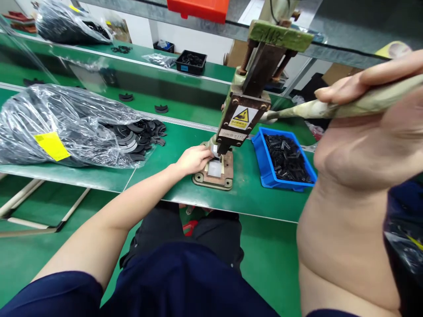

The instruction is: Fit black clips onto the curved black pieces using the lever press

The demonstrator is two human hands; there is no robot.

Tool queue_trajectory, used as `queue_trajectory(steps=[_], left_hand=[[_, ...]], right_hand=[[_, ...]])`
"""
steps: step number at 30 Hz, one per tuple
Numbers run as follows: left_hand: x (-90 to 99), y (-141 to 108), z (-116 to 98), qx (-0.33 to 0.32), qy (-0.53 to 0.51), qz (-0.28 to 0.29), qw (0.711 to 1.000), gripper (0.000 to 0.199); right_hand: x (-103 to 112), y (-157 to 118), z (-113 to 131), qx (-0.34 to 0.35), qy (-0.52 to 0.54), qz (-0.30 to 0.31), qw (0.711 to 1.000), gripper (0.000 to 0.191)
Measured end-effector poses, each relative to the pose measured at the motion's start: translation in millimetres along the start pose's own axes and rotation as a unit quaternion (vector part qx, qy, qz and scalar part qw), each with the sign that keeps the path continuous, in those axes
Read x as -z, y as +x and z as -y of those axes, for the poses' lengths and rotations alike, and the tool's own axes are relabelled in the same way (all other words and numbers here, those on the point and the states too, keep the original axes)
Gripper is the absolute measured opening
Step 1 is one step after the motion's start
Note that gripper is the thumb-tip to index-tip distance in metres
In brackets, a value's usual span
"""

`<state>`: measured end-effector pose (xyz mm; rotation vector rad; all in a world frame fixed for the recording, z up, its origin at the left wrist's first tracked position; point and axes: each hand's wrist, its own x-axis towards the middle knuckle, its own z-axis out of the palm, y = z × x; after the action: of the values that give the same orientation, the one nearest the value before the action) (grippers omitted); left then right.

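A hand-lever press (pixel 243 112) with a yellow warning label stands on the green bench. My right hand (pixel 366 119) is wrapped round its long pale lever (pixel 299 111), close to the camera. At the press base (pixel 214 180), my left hand (pixel 195 159) has its fingertips pinched at a small black part (pixel 215 158) under the ram; the fingers hide most of it. Right of the press sits a blue bin (pixel 264 165) full of small black clips (pixel 284 156). To the left, curved black pieces (pixel 145 136) spill from a clear plastic bag (pixel 62 127).
Behind the bench runs a green conveyor (pixel 185 114) with a few curved pieces on it. Farther back are a black bin (pixel 191 62) and another full bag (pixel 71 24). A metal shelf with a red tray (pixel 198 9) hangs overhead, close behind the press top.
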<state>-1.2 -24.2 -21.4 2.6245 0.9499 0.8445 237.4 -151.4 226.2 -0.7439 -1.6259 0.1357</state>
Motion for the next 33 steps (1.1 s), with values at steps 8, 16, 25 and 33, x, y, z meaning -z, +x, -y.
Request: queue_trajectory(steps=[8, 16, 25, 33], left_hand=[[5.0, 6, 3, -0.045, -0.001, 0.046, 0.998, 0.029], [0.1, 6, 6, -0.058, -0.016, 0.024, 0.998, 0.029], [29.4, 3, 25, -0.029, 0.043, 0.088, 0.995, 0.031], [112.5, -14, 145, 0.267, 0.295, 0.116, 0.91, 0.044]], right_hand=[[-16, -31, -9, 0.04, 0.016, -0.089, 0.995, 0.034], [-20, -115, -27, 0.067, -0.072, -0.043, 0.994, 0.035], [-29, -144, -63, 0.119, -0.073, -0.114, 0.984, 0.044], [-36, -144, -85, 0.195, -0.041, -0.192, 0.961, 0.056]])
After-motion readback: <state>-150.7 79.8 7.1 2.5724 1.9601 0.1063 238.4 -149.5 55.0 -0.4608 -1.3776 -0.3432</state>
